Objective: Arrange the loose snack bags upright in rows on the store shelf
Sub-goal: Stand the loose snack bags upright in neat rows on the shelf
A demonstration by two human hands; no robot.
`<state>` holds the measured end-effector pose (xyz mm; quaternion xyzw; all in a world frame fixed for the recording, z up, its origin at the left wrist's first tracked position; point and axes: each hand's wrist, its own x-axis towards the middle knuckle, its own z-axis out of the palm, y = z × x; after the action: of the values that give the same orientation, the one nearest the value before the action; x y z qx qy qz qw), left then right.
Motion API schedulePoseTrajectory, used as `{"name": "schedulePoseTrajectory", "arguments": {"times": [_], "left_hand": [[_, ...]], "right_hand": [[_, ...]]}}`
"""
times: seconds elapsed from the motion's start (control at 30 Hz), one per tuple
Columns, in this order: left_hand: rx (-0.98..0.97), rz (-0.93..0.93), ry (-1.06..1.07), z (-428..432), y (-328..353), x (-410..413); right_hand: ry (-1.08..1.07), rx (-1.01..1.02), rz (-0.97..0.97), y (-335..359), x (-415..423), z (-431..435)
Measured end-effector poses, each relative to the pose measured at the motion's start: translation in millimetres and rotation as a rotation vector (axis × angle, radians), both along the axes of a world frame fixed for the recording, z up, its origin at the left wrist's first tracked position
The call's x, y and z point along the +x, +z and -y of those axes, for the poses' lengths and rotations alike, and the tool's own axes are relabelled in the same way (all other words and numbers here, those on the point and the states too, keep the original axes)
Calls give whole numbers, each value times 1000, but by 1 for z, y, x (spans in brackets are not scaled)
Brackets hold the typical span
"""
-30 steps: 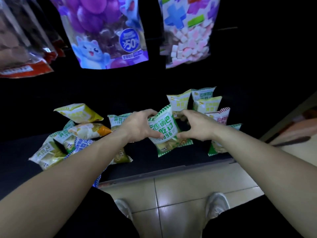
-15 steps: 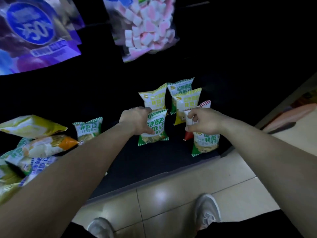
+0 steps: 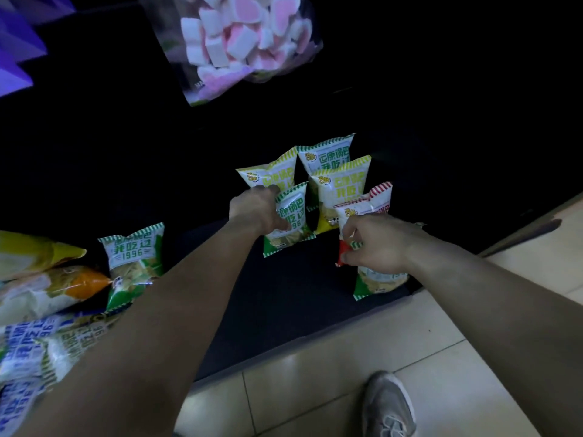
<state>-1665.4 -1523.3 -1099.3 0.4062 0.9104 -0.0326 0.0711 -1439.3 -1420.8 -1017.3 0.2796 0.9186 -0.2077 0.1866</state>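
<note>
Shelf (image 3: pixel 284 294) black to dark navy. Centre green bag (image 3: pixel 291 216): white face, green-white striped edges, green print. Front-right green bag (image 3: pixel 378 282): the same green, green base. Red bag (image 3: pixel 377 200): white, red-white striped top, red lower corner. Yellow-striped bag (image 3: pixel 342 187): yellow-white stripes, yellow base. Back bag (image 3: pixel 328 154): green stripes, green print. Back-left bag (image 3: pixel 271 171): yellow-green stripes. Loose green bag (image 3: pixel 135 257): green stripes, green "1996". Orange bag (image 3: pixel 79 283): white and orange. Plain yellow bag (image 3: pixel 31 250). Blue-print bags (image 3: pixel 28 339): white, blue lettering. Marshmallow bag (image 3: pixel 239 42): clear, pink-and-white pieces. Purple package (image 3: pixel 15 52). Floor tiles (image 3: pixel 347 373) cream. Shoe (image 3: pixel 388 402) grey.
</note>
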Motion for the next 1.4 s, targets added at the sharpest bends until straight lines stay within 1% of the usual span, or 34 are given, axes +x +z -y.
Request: {"name": "schedulePoseTrajectory", "arguments": {"times": [0.23, 0.33, 0.4, 0.47, 0.6, 0.7, 0.83, 0.9, 1.07, 1.23, 1.4], "left_hand": [[11, -26, -43, 0, 0, 4], [-36, -49, -78, 0, 6, 10], [-72, -12, -70, 3, 12, 16], [-77, 20, -60, 10, 23, 20], [-52, 2, -47, 40, 64, 23], [-12, 40, -30, 80, 97, 27], [-73, 29, -59, 162, 129, 41], [-95, 35, -22, 207, 135, 44], [-103, 204, 210, 305, 136, 23], [-35, 243, 318, 364, 128, -4], [5, 225, 343, 394, 112, -37]], "right_hand": [[18, 24, 28, 5, -2, 5], [26, 43, 37, 9, -4, 8], [30, 59, 26, 13, -6, 11], [30, 61, -4, 21, -10, 15], [46, 55, -76, 42, -19, 31], [74, 63, -111, 58, -28, 50], [108, 33, -158, 72, -41, 84], [134, -6, -177, 76, -50, 106], [245, -66, -194, 75, -83, 167], [335, -89, -158, 55, -131, 223], [374, -51, -78, 13, -185, 263]]}}
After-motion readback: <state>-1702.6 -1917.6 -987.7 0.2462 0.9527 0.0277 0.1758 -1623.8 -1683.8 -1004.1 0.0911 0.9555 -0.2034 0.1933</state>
